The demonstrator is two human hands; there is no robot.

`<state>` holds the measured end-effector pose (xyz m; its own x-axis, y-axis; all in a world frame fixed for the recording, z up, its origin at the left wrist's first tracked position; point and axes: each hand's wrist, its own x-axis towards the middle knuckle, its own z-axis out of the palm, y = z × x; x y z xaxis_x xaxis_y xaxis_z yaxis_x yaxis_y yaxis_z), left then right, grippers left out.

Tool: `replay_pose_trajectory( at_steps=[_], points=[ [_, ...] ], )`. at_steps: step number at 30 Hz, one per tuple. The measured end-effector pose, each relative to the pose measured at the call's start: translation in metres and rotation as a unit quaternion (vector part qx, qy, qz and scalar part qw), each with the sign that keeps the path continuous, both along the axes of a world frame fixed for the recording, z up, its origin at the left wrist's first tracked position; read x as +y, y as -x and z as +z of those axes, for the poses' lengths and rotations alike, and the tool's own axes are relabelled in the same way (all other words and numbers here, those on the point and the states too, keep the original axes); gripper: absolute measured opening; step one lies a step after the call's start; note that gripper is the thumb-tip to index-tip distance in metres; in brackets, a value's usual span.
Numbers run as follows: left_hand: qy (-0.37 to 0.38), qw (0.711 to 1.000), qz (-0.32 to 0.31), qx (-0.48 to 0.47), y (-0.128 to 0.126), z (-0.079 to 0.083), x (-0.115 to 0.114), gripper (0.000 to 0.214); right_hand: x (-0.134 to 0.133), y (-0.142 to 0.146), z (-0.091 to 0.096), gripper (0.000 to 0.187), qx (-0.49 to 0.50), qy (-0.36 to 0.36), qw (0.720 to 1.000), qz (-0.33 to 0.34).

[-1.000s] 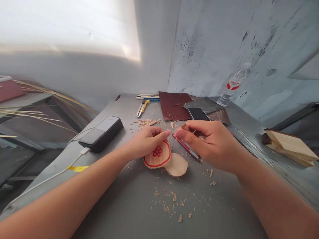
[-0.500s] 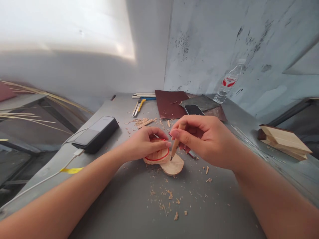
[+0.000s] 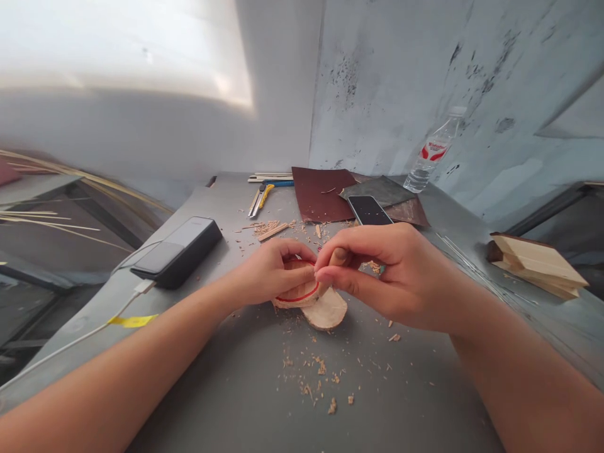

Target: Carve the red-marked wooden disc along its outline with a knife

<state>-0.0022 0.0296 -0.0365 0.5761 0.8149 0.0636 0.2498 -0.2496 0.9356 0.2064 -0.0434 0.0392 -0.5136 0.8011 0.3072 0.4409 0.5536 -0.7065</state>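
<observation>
My left hand (image 3: 271,274) grips a piece of wood (image 3: 295,299) with a red line drawn around its top, fingers on the far side and thumb across it. That piece rests partly on a pale round wood slice (image 3: 328,311) lying on the table. In my right hand (image 3: 384,270) is a wood-handled carving knife (image 3: 338,256), pinched between thumb and forefinger beside the red-lined wood. The knife's handle end faces me, and its blade is mostly hidden behind my fingers and the wood edge.
Wood chips (image 3: 321,371) litter the grey table (image 3: 236,384). A yellow utility knife (image 3: 261,200), dark red sandpaper (image 3: 321,195), a phone (image 3: 369,209) and a water bottle (image 3: 430,154) stand or lie behind. A black power bank (image 3: 179,251) is left, a wood block (image 3: 538,264) right.
My right hand has turned the knife, so its handle end now faces me. The blade has moved from over the round slice to the edge of the red-lined wood.
</observation>
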Motion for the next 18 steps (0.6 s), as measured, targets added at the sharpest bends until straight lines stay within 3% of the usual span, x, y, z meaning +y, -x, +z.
replay_pose_trajectory(
  at_steps=[7,9,13,18],
  points=[
    [-0.004,1.000,-0.004,0.018,-0.0008,0.0028,-0.0012,0.022,-0.0059,-0.0021,0.0056,0.011,0.026,-0.098,0.994,-0.032],
    [-0.004,1.000,-0.004,0.020,-0.0010,0.0030,-0.0013,0.023,-0.0058,-0.0024,0.0054,0.012,0.022,-0.103,0.994,-0.039],
    [-0.005,1.000,-0.010,0.004,-0.0008,0.0024,-0.0011,0.023,-0.0025,-0.0014,0.0010,0.014,-0.015,-0.088,0.996,0.009],
    [-0.012,1.000,-0.006,0.002,-0.0013,0.0017,-0.0004,0.024,-0.0024,-0.0006,0.0006,0.017,0.035,-0.115,0.992,-0.029]
  ],
)
